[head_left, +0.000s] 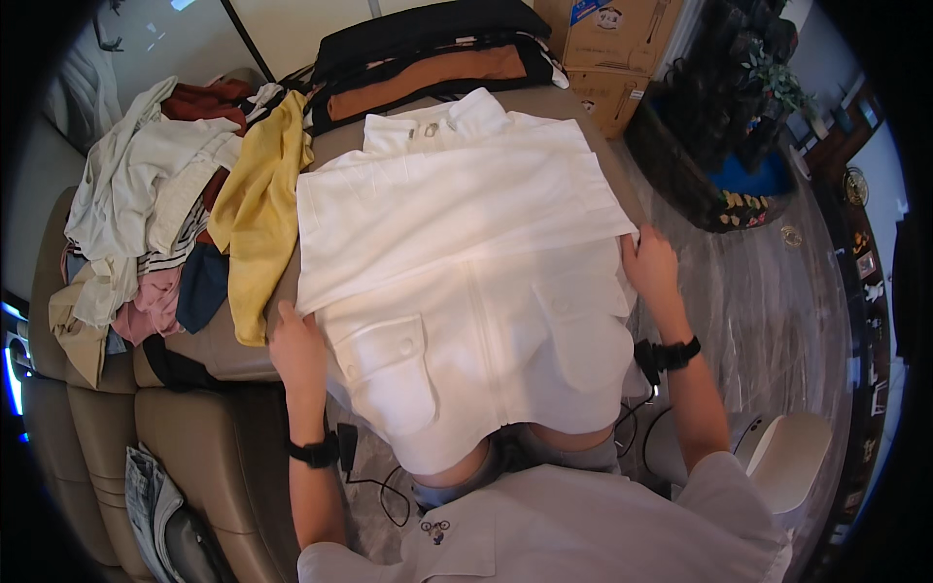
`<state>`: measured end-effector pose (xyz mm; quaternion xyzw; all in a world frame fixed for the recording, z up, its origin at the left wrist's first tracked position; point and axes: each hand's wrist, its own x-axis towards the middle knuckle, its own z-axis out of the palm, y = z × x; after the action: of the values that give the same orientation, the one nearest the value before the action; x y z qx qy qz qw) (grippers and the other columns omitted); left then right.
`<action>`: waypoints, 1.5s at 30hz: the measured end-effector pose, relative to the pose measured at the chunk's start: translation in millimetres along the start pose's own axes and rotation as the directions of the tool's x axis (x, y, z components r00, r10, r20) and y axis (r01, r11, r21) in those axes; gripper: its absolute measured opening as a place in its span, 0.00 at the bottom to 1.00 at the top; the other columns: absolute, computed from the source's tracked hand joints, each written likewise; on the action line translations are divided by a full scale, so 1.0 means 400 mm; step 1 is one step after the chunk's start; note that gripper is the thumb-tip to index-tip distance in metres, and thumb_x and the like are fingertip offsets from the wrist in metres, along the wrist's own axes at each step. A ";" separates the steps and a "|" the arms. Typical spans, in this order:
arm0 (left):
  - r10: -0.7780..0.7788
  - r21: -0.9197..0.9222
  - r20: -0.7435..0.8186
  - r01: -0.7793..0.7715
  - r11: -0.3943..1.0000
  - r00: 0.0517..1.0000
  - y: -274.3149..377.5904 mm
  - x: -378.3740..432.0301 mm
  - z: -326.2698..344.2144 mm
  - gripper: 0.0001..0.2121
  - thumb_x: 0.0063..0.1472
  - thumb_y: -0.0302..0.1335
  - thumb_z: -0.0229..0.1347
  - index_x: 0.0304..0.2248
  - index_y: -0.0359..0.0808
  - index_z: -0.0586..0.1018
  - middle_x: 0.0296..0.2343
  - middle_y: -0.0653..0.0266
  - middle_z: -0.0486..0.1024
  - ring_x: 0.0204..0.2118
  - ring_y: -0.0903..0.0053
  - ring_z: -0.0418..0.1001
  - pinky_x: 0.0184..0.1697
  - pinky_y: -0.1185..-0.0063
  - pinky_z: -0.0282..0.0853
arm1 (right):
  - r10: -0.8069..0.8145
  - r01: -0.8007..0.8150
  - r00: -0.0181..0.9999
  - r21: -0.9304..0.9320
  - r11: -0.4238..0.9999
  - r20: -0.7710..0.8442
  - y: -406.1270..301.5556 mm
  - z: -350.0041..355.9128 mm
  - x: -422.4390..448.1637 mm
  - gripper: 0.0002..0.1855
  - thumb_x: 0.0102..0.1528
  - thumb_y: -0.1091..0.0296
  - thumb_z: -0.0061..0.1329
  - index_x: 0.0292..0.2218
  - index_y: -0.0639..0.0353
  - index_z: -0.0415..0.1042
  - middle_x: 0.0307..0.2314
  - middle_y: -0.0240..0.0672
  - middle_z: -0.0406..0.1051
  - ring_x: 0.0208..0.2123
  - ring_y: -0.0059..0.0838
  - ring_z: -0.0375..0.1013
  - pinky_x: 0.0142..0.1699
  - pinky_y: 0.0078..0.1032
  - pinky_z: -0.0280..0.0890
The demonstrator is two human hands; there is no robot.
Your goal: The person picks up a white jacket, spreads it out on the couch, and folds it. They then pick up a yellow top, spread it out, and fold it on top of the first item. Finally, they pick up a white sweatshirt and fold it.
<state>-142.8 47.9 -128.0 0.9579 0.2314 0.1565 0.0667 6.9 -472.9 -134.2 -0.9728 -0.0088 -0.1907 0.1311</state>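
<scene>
A white zip-front jacket (pixel 444 211) lies spread over the sofa seat, its collar (pixel 437 124) at the far end. Both sleeves are laid across its chest in a wide band. The lower part, with two flap pockets, hangs over the seat's near edge towards my lap. My left hand (pixel 299 346) pinches the left end of the sleeve band. At the band's right end, my right hand (pixel 649 262) grips the fabric between thumb and fingers. A black strap with a small device sits on each wrist.
Left of the jacket are a yellow garment (pixel 266 211) and a heap of mixed clothes (pixel 146 182). Folded dark garments (pixel 430 65) lie behind it. Cardboard boxes (pixel 609 44) and a rockery fountain basin (pixel 700 175) stand right. Jeans (pixel 153 503) rest on the brown sofa (pixel 204 444).
</scene>
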 end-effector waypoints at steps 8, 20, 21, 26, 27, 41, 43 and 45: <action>-0.314 -0.941 0.298 0.333 0.064 0.901 -0.056 -0.207 0.052 0.11 0.70 0.32 0.59 0.40 0.29 0.78 0.33 0.71 0.80 0.35 0.86 0.75 0.41 0.83 0.69 | 0.274 -0.810 0.587 0.543 0.224 0.762 0.054 0.004 -0.254 0.24 0.64 0.52 0.56 0.45 0.69 0.77 0.37 0.38 0.80 0.32 0.25 0.77 0.37 0.30 0.72; 0.190 -0.850 0.471 0.501 -0.163 0.861 -0.201 -0.337 -0.094 0.31 0.61 0.25 0.64 0.61 0.29 0.67 0.53 0.57 0.76 0.55 0.69 0.75 0.60 0.69 0.69 | -0.046 -0.684 0.730 0.727 -0.059 0.682 0.146 -0.179 -0.325 0.22 0.63 0.76 0.53 0.57 0.66 0.68 0.47 0.35 0.77 0.46 0.24 0.78 0.53 0.26 0.72; 0.199 -0.842 0.504 0.529 -0.101 0.840 -0.192 -0.357 -0.096 0.34 0.59 0.22 0.65 0.62 0.29 0.65 0.55 0.59 0.75 0.57 0.70 0.73 0.62 0.69 0.66 | -0.083 -0.708 0.704 0.706 0.002 0.706 0.150 -0.186 -0.342 0.23 0.62 0.78 0.54 0.58 0.66 0.67 0.47 0.34 0.77 0.46 0.23 0.78 0.53 0.26 0.72; 0.147 -0.827 0.562 0.559 0.064 0.814 -0.164 -0.406 -0.119 0.35 0.59 0.17 0.64 0.64 0.30 0.62 0.52 0.59 0.77 0.54 0.74 0.75 0.59 0.74 0.67 | -0.100 -0.754 0.640 0.648 0.113 0.762 0.174 -0.205 -0.409 0.27 0.60 0.79 0.55 0.59 0.65 0.66 0.47 0.34 0.77 0.46 0.22 0.77 0.52 0.25 0.72; 0.112 -0.823 0.568 0.561 0.094 0.815 -0.161 -0.408 -0.132 0.35 0.60 0.17 0.63 0.64 0.30 0.62 0.51 0.57 0.77 0.53 0.74 0.76 0.57 0.75 0.69 | -0.083 -0.757 0.637 0.643 0.118 0.766 0.174 -0.213 -0.415 0.27 0.60 0.79 0.56 0.59 0.65 0.66 0.46 0.34 0.77 0.46 0.22 0.77 0.51 0.24 0.72; -0.152 -0.981 0.055 0.026 -0.191 0.987 -0.204 -0.247 -0.223 0.16 0.71 0.44 0.53 0.43 0.38 0.75 0.27 0.70 0.74 0.31 0.79 0.73 0.37 0.74 0.71 | 0.005 -0.131 0.991 0.984 0.122 0.131 0.199 -0.327 -0.237 0.22 0.63 0.46 0.57 0.39 0.56 0.68 0.34 0.29 0.75 0.38 0.18 0.76 0.44 0.21 0.71; 0.164 -0.756 0.098 0.180 -0.629 0.982 -0.185 -0.120 -0.230 0.19 0.73 0.49 0.47 0.45 0.42 0.75 0.31 0.67 0.76 0.38 0.70 0.77 0.45 0.67 0.74 | 0.004 -0.177 0.984 0.982 -0.066 0.177 0.176 -0.304 -0.130 0.27 0.66 0.37 0.46 0.38 0.56 0.68 0.35 0.32 0.74 0.43 0.27 0.76 0.53 0.29 0.70; 0.311 -0.586 -0.187 0.148 -0.796 0.932 -0.121 0.017 -0.221 0.22 0.72 0.51 0.48 0.49 0.41 0.76 0.45 0.59 0.81 0.49 0.62 0.79 0.57 0.62 0.72 | -0.296 -0.315 0.943 0.681 -0.661 0.149 0.144 -0.279 0.041 0.30 0.69 0.38 0.40 0.49 0.60 0.71 0.43 0.44 0.77 0.50 0.41 0.76 0.60 0.40 0.67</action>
<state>-186.8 98.6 -52.5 0.2708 -0.2189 0.1551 0.9245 -15.2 -558.1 -42.9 -0.2786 -0.1869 0.1010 0.9366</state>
